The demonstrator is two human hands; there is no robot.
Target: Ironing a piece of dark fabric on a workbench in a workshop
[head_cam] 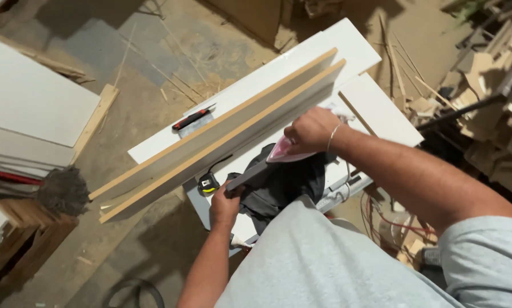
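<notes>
- The right hand (312, 132) is closed over the top of a pink clothes iron (284, 151), gripping it; a thin bracelet sits on that wrist.
- The iron's flat side is pressed against the face of the nearer of two long boards (221, 145), about two thirds of the way along toward their far end.
- The left hand (224, 205) is curled around the near end of a grey strip (250, 174), fingers wrapped and thumb on top; the strip runs up from this hand to the iron.
- The two boards stand on edge, side by side and touching, on the white worktop (347, 48). Their raw brown top edges show, their faces are pale.
- The boards' long axis runs diagonally: the low end juts out past the worktop's near-left edge over the floor, the high end points to the worktop's far-right corner.
- A dark cloth (287, 185) lies bunched on the worktop between the two hands, just below the iron.
- A small yellow and black tape measure (208, 183) sits near the worktop's near-left edge, just beside the left hand.
- A red and black handled tool (193, 118) lies on the worktop behind the boards, parallel to them.
- Sawdust and wood offcuts (484, 74) cover the floor to the right.
</notes>
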